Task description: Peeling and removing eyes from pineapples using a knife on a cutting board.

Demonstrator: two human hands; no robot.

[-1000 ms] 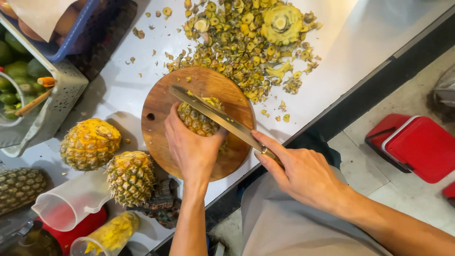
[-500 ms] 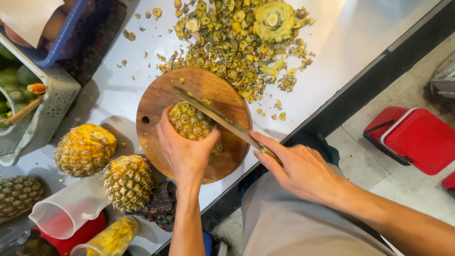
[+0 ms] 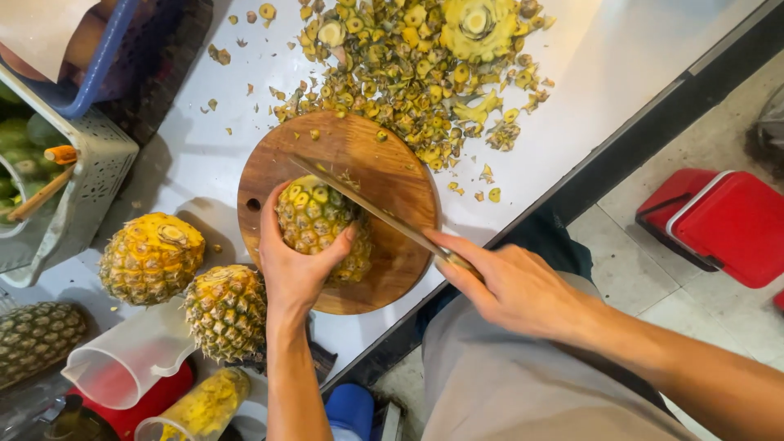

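My left hand [image 3: 292, 265] grips a pineapple [image 3: 318, 219] that lies on a round wooden cutting board [image 3: 384, 163]. My right hand [image 3: 510, 286] holds a long knife [image 3: 371, 211], index finger stretched along its spine. The blade lies across the top of the pineapple, pointing to the upper left. Part of the fruit is hidden under my left palm.
A heap of pineapple peel scraps [image 3: 425, 65] lies beyond the board on the white counter [image 3: 621, 65]. Two uncut pineapples [image 3: 151, 257] [image 3: 227, 310] stand left of the board, a third [image 3: 37, 339] further left. A clear jug [image 3: 122, 359], a grey basket [image 3: 73, 204] and a red stool [image 3: 719, 224] are nearby.
The view has shifted slightly. My left hand has turned the pineapple a little on the board, and the knife blade has moved across its top.
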